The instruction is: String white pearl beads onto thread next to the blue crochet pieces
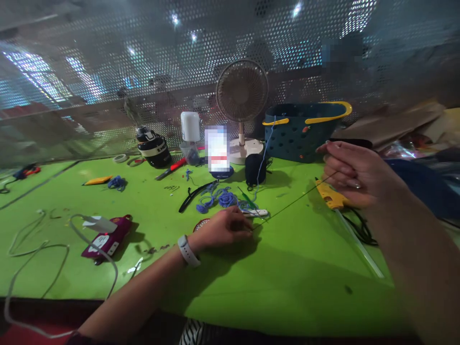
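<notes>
Left grip (230,226) pinched on dark thread (294,201); right grip (350,170) closed on it too, thread stretched straight between, above green counter (305,287). Clear cup (189,153): something blue inside, too blurry to name. Teal basket (296,139): blue yarn strand (268,143) over front rim, contents can't tell. Red-rimmed dish (200,224) mostly hidden by left grip, contents unclear.

A craft workshop, it seems: glue gun (328,194), blue yarn (227,197) on a green table (305,287), perforated screen (161,72) behind!
</notes>
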`<state>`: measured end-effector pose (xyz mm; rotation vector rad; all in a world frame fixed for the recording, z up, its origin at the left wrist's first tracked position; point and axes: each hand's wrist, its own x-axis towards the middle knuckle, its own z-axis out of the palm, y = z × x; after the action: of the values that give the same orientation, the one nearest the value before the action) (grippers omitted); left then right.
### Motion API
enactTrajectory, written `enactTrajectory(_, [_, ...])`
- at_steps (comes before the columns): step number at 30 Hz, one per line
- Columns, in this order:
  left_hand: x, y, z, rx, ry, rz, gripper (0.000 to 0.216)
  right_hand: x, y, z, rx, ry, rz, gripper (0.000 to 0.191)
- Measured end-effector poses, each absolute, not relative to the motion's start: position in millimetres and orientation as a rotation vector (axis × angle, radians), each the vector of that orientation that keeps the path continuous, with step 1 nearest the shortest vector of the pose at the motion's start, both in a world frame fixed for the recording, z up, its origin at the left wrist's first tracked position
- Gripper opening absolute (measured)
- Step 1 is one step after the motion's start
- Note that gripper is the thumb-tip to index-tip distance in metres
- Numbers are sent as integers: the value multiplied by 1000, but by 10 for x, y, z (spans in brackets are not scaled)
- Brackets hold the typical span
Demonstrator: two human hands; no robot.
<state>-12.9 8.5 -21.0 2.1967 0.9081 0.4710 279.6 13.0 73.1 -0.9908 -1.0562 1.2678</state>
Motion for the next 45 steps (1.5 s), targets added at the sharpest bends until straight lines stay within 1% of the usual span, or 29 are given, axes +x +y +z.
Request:
enactTrajectory(4, [-260, 144, -81, 2188, 981, 617, 19, 2817, 142, 679, -986, -1074, 1257, 10])
enactTrajectory(7, [-493, 234, 84, 2195, 1043, 625, 19, 2736, 134, 657, -1040, -1140, 1257, 9])
enactTrajectory(11, [-810, 276, 294, 2237, 1199, 306, 14, 2585, 92, 684, -1139, -1200, 1259, 11])
enactTrajectory(13, [-885, 237, 338, 2258, 1244, 203, 13, 2555, 81, 680, -1162, -1226, 1260, 12])
enactTrajectory(20, [-777, 36, 214, 2344, 1279, 200, 10, 2600, 146, 528, -1188, -1295, 1283, 15])
enactTrajectory(27, [-785, 27, 165, 2278, 1287, 131, 11, 2604, 169, 475, -1196, -1307, 1321, 18])
enactTrajectory(31, [-867, 71, 110, 2223, 1246, 255, 8, 2643, 187, 423, -1189, -1331, 1340, 16])
enactTrajectory(34, [-846, 93, 130, 2023, 1192, 411, 10, 2624, 199, 360, -1151, -1355, 1370, 17])
enactTrajectory(38, [-626, 98, 212, 1432, 1003, 682, 13, 2452, 172, 236, -1101, -1420, 1429, 30])
enactTrajectory(39, [-547, 99, 220, 1276, 960, 748, 14, 2387, 152, 203, -1093, -1421, 1464, 30])
enactTrajectory(42, [-309, 105, 183, 862, 870, 915, 10, 2185, 64, 115, -1089, -1396, 1560, 21])
enactTrajectory(45, [-139, 103, 72, 587, 784, 1023, 10, 2017, -35, 48, -1065, -1381, 1678, 21])
